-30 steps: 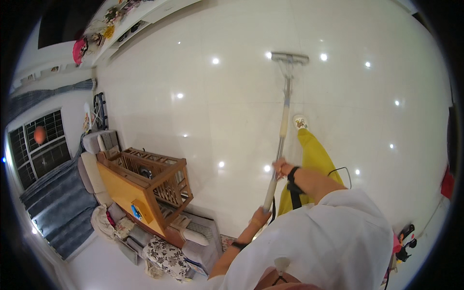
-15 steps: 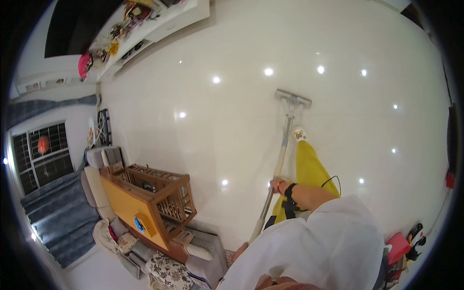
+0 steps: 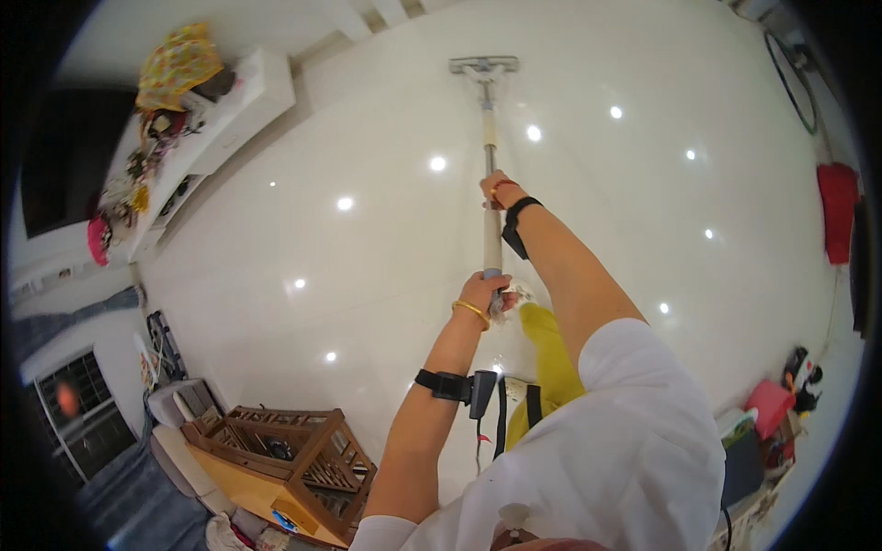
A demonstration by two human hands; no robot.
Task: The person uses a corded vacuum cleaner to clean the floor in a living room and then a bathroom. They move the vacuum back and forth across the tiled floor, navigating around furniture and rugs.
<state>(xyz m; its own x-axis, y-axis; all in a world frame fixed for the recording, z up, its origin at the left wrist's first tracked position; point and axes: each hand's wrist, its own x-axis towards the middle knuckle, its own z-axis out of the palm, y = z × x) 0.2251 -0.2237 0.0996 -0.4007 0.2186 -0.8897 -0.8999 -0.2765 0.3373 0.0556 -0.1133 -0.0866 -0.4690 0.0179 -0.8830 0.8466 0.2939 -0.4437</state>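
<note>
A long-handled mop [image 3: 492, 234] stretches away from me across the glossy white floor, its wide flat head [image 3: 484, 65] resting at the far end. Up on the shaft, my right hand [image 3: 497, 188] is closed around the metal section. My left hand [image 3: 487, 294] grips the near end of the handle, close to my body, with the thumb along its top. Both forearms reach forward and wear black straps; a gold bangle circles the left wrist. Part of my yellow-clad leg [image 3: 549, 354] shows beneath the arms.
A wooden table with an open slatted frame [image 3: 312, 459] stands at the lower left beside a sofa [image 3: 184, 432]. At the upper left is a white low cabinet [image 3: 248, 106] loaded with items. A red object [image 3: 836, 213] and a pink container [image 3: 770, 407] line the right side.
The mop has been pushed forward, its head now farther away and slightly left. Both arms are stretched out, and my left hand has come fully into view. The view has turned to the left.
</note>
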